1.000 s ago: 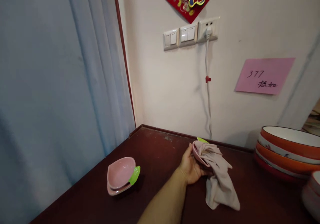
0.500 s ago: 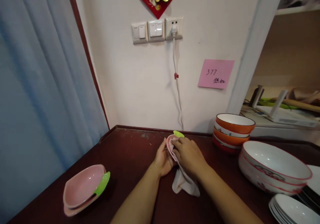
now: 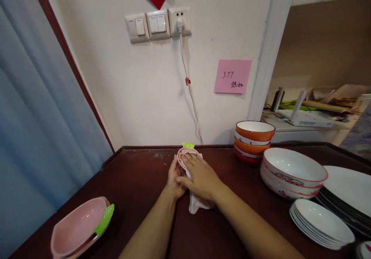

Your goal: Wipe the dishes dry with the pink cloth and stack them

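While both hands meet at the middle of the worktop [image 3: 136, 181], the holdings stand as follows.

1. Left hand [image 3: 174, 178]: grip clenched on the pink dish [image 3: 183, 155], taken from its back. The dish stands on edge, hollow turned to 3 o'clock, green leaf tab [image 3: 188, 145] at 12; tilted so, I judge, that its inside faces my other palm.
2. Right hand [image 3: 200, 176]: fingers laid flat, thumb tucked in, grasping the cloth [image 3: 197, 205] and pressing it into the hollow. The loose end hangs from under the palm toward 6 and rests on the wood.
3. Two more pink dishes [image 3: 77, 228], nested, green tab alike, at 8 o'clock, well apart from my hands, probably kept separate from the one held.
4. Orange bowls [image 3: 254, 138], stacked against the wall at 2 o'clock.
5. White bowls [image 3: 292, 171], red-rimmed, stacked at 3 o'clock, near my right forearm.
6. Small white plates [image 3: 321, 222], piled at 4 o'clock; stacking by kind seemingly saves room.
7. Pink note [image 3: 232, 76] on the wall at 1 o'clock.
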### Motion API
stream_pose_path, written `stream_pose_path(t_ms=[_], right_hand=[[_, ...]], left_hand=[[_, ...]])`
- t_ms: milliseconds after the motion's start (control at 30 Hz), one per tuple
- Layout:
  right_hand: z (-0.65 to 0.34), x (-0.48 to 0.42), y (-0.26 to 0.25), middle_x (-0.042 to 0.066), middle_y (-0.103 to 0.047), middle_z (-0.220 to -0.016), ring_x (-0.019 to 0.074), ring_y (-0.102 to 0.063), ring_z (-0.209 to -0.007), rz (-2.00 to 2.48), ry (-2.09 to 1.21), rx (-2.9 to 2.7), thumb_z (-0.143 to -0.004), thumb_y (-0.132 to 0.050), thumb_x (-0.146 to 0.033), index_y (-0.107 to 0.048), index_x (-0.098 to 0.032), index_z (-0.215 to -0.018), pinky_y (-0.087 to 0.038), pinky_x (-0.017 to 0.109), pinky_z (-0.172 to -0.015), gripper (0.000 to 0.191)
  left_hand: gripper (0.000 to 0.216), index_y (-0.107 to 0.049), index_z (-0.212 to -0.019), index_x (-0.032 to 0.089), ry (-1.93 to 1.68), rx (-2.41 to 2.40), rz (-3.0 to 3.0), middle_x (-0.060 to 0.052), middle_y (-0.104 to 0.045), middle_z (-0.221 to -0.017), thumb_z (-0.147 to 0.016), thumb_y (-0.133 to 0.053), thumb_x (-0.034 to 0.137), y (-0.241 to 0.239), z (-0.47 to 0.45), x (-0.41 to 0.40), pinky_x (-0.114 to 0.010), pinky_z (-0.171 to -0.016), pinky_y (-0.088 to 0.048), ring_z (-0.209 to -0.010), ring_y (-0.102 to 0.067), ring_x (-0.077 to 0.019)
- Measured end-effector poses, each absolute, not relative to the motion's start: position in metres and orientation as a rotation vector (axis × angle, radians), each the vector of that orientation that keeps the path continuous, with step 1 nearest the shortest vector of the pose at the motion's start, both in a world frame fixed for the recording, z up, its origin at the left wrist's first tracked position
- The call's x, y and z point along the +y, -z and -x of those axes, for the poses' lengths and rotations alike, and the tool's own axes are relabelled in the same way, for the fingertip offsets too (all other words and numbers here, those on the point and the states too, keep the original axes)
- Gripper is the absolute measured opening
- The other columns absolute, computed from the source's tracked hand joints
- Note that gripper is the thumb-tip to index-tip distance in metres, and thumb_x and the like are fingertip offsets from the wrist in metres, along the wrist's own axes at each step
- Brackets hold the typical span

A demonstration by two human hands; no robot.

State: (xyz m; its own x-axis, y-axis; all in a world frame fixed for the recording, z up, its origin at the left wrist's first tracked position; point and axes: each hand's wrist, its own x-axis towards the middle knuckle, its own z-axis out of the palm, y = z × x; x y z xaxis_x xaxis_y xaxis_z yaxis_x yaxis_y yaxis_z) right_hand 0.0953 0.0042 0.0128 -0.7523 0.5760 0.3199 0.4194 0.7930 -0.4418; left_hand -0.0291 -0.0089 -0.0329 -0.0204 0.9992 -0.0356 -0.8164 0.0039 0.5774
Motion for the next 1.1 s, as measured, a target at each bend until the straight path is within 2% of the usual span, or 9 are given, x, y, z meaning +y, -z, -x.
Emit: stream_pose_path(t_ms=[133,267,400,500,567,700,800,967,1100], right_hand=[[-0.098,0.003,-0.016,0.021,-0.046,-0.142,0.0329,-0.039,-0.133,0.901,-0.381,-2.516,-0.087,-0.051,-0.051,-0.043,-0.008,-0.141,-0.024,0.048,-0.11,0.069],[-0.1,0.003,-0.02,0.014,-0.065,-0.115,0.0287,-0.054,-0.111,0.808,-0.516,-2.41,-0.093,-0.042,-0.043,-0.065,-0.016,-0.113,-0.035,0.046,-0.096,0.04],[-0.097,0.017,-0.011,0.005,-0.068,-0.089,0.0186,-0.06,-0.084,0.631,-1.143,-2.017,-0.085,-0.048,-0.03,-0.067,-0.017,-0.084,-0.044,0.031,-0.078,0.023],[-0.098,0.035,-0.001,0.0,-0.065,-0.071,0.0144,-0.058,-0.065,0.613,-1.664,-1.46,-0.071,-0.059,-0.024,-0.064,-0.017,-0.079,-0.044,0.025,-0.064,0.012],[-0.103,0.049,0.004,-0.002,-0.065,-0.069,0.0142,-0.059,-0.063,0.587,-1.753,-1.093,-0.064,-0.062,-0.022,-0.063,-0.018,-0.078,-0.046,0.025,-0.063,0.015],[-0.117,0.075,0.012,0.002,-0.07,-0.077,0.0188,-0.065,-0.073,0.637,-1.606,-0.54,-0.065,-0.065,-0.031,-0.063,-0.019,-0.081,-0.052,0.029,-0.067,0.02],[-0.118,0.084,0.021,0.002,-0.07,-0.079,0.019,-0.065,-0.076,0.696,-1.539,-0.447,-0.067,-0.064,-0.033,-0.062,-0.019,-0.084,-0.053,0.03,-0.069,0.022],[-0.104,0.072,0.029,0.004,-0.068,-0.104,0.0187,-0.062,-0.095,0.737,-1.306,-1.06,-0.072,-0.064,-0.029,-0.063,-0.02,-0.108,-0.049,0.031,-0.086,0.037],[-0.105,0.06,0.029,0.009,-0.062,-0.113,0.0206,-0.054,-0.105,0.834,-0.756,-1.724,-0.077,-0.055,-0.012,-0.061,-0.017,-0.119,-0.041,0.034,-0.095,0.042]], left_hand=[[0.043,-0.066,-0.111,0.012,-1.582,0.542,-0.463,-0.012,-0.072,-0.105,-0.086,-0.055,0.045,0.033,0.029,-0.01,-0.037,-0.096,-0.046,-0.104,-0.065,-0.0262],[0.036,-0.069,-0.094,0.01,-1.6,0.577,-0.43,-0.012,-0.073,-0.091,-0.084,-0.059,0.043,0.033,0.031,-0.012,-0.038,-0.089,-0.05,-0.094,-0.068,-0.0275],[0.036,-0.069,-0.093,0.011,-1.58,0.615,-0.383,-0.012,-0.073,-0.085,-0.081,-0.061,0.044,0.032,0.032,-0.01,-0.042,-0.083,-0.052,-0.088,-0.069,-0.0292],[0.036,-0.067,-0.1,0.01,-1.616,0.617,-0.39,-0.012,-0.073,-0.088,-0.082,-0.061,0.041,0.03,0.03,-0.008,-0.041,-0.083,-0.053,-0.088,-0.069,-0.0278],[0.037,-0.064,-0.108,0.011,-1.636,0.604,-0.412,-0.012,-0.072,-0.094,-0.083,-0.059,0.038,0.029,0.029,-0.008,-0.041,-0.085,-0.053,-0.09,-0.068,-0.027],[0.048,-0.058,-0.12,0.013,-1.599,0.6,-0.396,-0.013,-0.071,-0.102,-0.084,-0.058,0.044,0.028,0.03,-0.008,-0.045,-0.087,-0.052,-0.096,-0.067,-0.0295],[0.045,-0.057,-0.12,0.014,-1.625,0.583,-0.383,-0.011,-0.072,-0.099,-0.084,-0.059,0.04,0.031,0.031,-0.007,-0.047,-0.089,-0.051,-0.097,-0.066,-0.0294],[0.043,-0.056,-0.122,0.012,-1.551,0.567,-0.506,-0.014,-0.07,-0.106,-0.081,-0.058,0.021,0.034,0.029,-0.008,-0.047,-0.093,-0.049,-0.101,-0.065,-0.0287],[0.05,-0.055,-0.126,0.017,-1.39,0.616,-0.683,-0.011,-0.068,-0.113,-0.076,-0.061,0.011,0.036,0.022,-0.012,-0.046,-0.095,-0.047,-0.104,-0.063,-0.0274]])
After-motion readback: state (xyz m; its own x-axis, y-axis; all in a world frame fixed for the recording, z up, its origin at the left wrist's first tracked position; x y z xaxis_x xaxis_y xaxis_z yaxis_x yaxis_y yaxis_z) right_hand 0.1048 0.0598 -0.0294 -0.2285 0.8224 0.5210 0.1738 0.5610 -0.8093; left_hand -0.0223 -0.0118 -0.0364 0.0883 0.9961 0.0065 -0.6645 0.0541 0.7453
